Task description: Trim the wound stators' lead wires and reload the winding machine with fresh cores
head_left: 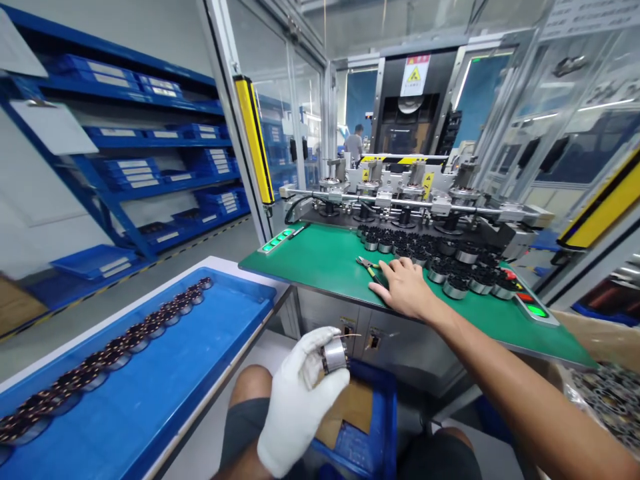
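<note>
In my gloved left hand (306,393), a motor stator (335,355) is pinched between fingers and thumb above my lap. Its silver metal side faces me, and a thin copper wire (353,335) sticks out from its top toward the right. My bare right hand (404,288) rests at the front of the green mat (320,257), its fingers closed about the handles of small cutting pliers (373,270). The pliers' jaws point away to the left, and the hand partly hides the handles. Several stators with black tops (455,287) stand in rows just beyond and right of this hand.
A blue tray (200,347) at left carries a line of copper-wound stators (120,350). Behind the mat stands a machine with metal rods (400,200). Yellow posts (254,140) flank it. Below sits a blue bin (387,413) with cardboard. Lit green buttons (537,311) edge the mat.
</note>
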A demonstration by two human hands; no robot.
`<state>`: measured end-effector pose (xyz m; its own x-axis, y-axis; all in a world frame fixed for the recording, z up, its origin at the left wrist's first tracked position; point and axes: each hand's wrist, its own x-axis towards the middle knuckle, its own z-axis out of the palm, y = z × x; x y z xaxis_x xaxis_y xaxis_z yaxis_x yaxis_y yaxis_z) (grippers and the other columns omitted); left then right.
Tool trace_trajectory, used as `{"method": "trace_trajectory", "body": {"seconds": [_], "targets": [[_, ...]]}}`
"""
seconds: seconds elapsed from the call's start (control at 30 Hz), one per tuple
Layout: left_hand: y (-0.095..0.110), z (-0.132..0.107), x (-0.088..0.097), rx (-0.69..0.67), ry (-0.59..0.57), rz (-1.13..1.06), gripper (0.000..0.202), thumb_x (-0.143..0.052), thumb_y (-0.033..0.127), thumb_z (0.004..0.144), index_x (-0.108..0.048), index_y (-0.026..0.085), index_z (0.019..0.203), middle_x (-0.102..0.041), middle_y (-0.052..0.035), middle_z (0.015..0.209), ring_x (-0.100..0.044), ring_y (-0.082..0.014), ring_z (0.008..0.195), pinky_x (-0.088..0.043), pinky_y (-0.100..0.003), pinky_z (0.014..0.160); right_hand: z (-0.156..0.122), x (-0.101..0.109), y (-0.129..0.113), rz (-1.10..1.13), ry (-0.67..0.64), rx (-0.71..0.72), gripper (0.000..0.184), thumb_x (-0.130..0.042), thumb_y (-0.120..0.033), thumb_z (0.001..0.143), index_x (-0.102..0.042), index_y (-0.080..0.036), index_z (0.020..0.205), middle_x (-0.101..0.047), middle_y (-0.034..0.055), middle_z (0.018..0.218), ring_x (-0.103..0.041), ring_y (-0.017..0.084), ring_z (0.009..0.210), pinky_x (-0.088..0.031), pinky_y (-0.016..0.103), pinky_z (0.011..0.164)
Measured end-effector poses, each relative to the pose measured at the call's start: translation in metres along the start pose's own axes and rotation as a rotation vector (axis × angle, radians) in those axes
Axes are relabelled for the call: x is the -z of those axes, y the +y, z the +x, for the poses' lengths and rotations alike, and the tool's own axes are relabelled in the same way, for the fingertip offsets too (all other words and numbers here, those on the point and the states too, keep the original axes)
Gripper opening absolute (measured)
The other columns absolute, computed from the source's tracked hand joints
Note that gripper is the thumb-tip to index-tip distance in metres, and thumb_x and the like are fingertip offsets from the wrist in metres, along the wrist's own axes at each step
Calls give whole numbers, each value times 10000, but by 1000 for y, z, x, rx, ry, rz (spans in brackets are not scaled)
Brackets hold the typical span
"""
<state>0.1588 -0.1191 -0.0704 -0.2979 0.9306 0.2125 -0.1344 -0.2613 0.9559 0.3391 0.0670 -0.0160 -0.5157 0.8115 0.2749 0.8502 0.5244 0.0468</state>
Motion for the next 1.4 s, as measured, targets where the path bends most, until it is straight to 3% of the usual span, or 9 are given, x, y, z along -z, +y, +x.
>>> {"method": "trace_trajectory", "body": {"seconds": [0.13,0.23,0.33,0.4,0.57,0.73,0.9,1.2,1.4], "targets": [[17,3,-4,-23,2,-60,387,-745,310,772,-665,187,1130,-734,-100,1146,-704,-209,1050,-575,-246,910,-39,1,5,-11,-22,127,601,-514,-488,923,-506,-82,1367,-557,221,1238,-551,329,1078,-478,448,904],[21,2,-7,-75,94,68,258,-710,265,793,-710,187,1038,-757,-78,1090,-717,-197,1016,-587,-221,876,-80,-8,3,-31,156,214,505,-506,-309,926,-484,-79,1375,-554,236,1202,-551,341,1056,-504,487,863],[15,1,-9,-190,151,228,200,-714,198,762,-739,200,960,-772,-56,1034,-735,-197,956,-605,-228,844,-129,-24,-13,175,308,250,570,-458,-178,913,-344,-94,1465,-529,221,1227,-551,315,1128,-526,470,902],[9,1,-9,-284,172,331,203,-709,173,758,-746,212,954,-772,-49,1025,-738,-194,941,-604,-235,857,-161,-37,-30,414,261,219,614,-460,-155,896,-291,-126,1486,-529,200,1245,-580,268,1147,-551,379,906],[-2,-1,-7,-448,157,445,238,-681,136,797,-710,236,1011,-758,-42,1048,-722,-182,971,-593,-271,913,-210,-61,-63,783,155,116,570,-588,-259,856,-455,-227,1410,-676,126,1058,-691,247,986,-587,269,807],[-2,-5,-7,-567,93,507,300,-658,110,810,-657,248,1076,-737,-44,1107,-703,-187,1023,-585,-315,946,-204,-48,-73,1109,34,67,563,-601,-381,852,-508,-268,1396,-690,121,1066,-694,291,976,-571,359,863],[-3,-7,-4,-585,75,567,287,-647,121,820,-655,239,1082,-735,-62,1105,-703,-209,1023,-583,-347,952,-187,-34,-77,1254,-16,90,512,-545,-417,890,-546,-243,1372,-684,128,982,-689,260,858,-581,362,791],[-5,-10,-4,-576,42,540,344,-649,115,823,-641,251,1139,-722,-68,1143,-690,-222,1054,-572,-382,976,-188,-29,-83,1254,43,68,558,-551,-325,849,-516,-261,1402,-676,85,851,-686,236,726,-599,324,689],[-9,-11,-3,-556,27,532,387,-655,95,810,-637,270,1154,-712,-55,1166,-682,-214,1071,-558,-361,992,-190,-40,-83,1218,120,80,561,-536,-225,860,-506,-307,1415,-671,75,817,-676,220,684,-575,292,616]]}}
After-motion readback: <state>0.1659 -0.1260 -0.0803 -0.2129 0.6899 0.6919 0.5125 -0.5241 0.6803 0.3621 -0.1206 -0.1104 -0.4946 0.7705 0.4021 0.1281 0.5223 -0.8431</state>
